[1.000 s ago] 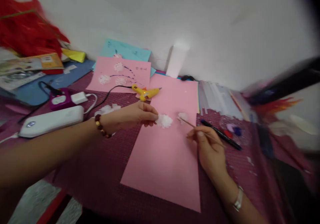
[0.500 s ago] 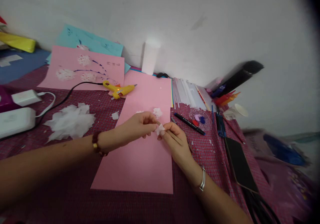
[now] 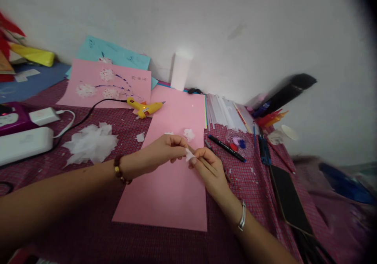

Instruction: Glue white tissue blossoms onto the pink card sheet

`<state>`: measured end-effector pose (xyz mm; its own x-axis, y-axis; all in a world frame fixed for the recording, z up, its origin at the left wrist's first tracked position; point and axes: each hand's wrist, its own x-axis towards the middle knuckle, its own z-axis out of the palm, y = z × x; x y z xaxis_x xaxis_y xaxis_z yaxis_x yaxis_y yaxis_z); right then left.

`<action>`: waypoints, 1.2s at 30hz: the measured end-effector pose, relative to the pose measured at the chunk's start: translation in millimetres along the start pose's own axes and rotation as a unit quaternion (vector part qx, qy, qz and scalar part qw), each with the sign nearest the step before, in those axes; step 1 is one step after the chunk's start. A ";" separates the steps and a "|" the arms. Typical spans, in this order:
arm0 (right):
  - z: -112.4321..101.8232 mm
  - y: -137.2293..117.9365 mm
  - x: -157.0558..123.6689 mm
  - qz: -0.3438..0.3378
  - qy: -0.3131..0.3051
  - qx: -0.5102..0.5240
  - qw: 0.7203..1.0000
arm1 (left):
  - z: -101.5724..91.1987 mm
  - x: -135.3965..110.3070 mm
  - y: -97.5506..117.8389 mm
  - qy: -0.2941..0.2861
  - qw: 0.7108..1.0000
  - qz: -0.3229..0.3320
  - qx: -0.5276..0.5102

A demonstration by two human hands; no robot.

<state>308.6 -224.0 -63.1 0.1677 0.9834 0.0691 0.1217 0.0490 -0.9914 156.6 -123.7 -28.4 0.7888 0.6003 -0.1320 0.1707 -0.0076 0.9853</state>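
White tufts (image 3: 189, 134) lie on the sheet (image 3: 161, 201), left hand (image 3: 169, 148) and right hand (image 3: 210, 167) pinch another piece (image 3: 189, 155) above it, and a pile (image 3: 92, 143) remains left of it.

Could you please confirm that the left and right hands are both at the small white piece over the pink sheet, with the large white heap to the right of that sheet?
Not quite: the large white heap lies to the left of the pink sheet, as the head view shows. The left hand and right hand are indeed both at the small white piece over that sheet.
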 end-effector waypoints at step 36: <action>-17.5 24.0 34.2 -0.023 0.084 -0.192 0.978 | -72.1 87.1 -34.0 -0.074 0.961 0.107 0.245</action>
<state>334.4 -192.3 -82.6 0.3072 0.9377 0.1621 0.4855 -0.0080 -0.8742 176.9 -13.5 -65.5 0.9058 0.4233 0.0177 0.2249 -0.5159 0.8266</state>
